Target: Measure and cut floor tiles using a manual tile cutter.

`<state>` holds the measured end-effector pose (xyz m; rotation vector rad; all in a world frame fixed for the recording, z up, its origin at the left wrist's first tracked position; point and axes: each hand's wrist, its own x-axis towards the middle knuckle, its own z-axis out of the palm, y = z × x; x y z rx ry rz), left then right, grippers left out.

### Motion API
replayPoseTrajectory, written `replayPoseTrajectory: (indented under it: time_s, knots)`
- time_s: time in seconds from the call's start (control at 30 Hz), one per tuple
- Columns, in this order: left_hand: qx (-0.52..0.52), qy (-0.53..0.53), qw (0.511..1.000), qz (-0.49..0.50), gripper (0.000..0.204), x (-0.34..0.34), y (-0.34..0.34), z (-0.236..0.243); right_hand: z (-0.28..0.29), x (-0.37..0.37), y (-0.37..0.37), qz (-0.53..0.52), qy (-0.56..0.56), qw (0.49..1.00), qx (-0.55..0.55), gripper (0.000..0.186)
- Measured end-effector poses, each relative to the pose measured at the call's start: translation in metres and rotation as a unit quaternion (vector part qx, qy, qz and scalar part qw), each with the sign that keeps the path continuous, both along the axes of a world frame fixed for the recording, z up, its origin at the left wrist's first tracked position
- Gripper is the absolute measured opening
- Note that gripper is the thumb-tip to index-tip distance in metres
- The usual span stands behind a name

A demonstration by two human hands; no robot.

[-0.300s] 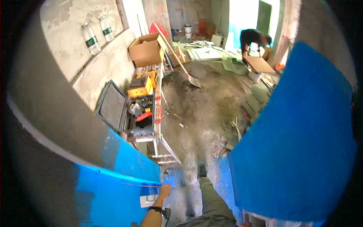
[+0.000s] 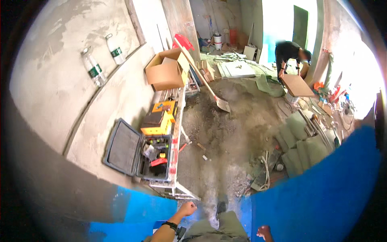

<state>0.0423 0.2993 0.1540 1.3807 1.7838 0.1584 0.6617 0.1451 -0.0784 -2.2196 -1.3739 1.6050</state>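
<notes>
Presently | case (image 2: 124,147) at 10–11 o'clock from left hand (image 2: 188,208), nearer than right hand (image 2: 264,232) | bench (image 2: 177,129) long axis toward 12 | cannot tell either hand's grip

No text legible. Labels: green band on the left bottle (image 2: 93,67), same on the right bottle (image 2: 116,51), both against the wall, well ahead and left of the left hand (image 2: 187,209); lettering too small. Yellow box (image 2: 155,130), also ahead-left of that hand: any print too blurred to read.
</notes>
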Motion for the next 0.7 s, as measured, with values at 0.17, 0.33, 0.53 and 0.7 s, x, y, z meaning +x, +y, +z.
replayPoseTrajectory:
  time_s: [0.17,0.33,0.53,0.7]
  knots:
    - [0.078,0.026,0.99,0.112,0.029,-0.021,0.111,0.025,0.123,-0.106,0.295,0.273,-0.113,0.896,0.331,0.018]
    - [-0.013,0.024,0.998,0.062,0.033,-0.047,0.188,-0.016,0.225,-0.182,0.474,-0.155,0.196,0.956,0.155,0.027]
    - [-0.162,0.043,0.985,0.04,0.027,-0.072,0.309,-0.103,0.181,-0.113,0.545,0.379,-0.307,0.833,0.262,0.014]
    - [-0.172,-0.016,0.977,0.124,0.03,-0.064,0.46,-0.106,0.224,-0.045,0.501,-0.1,-0.188,0.977,-0.001,0.021]
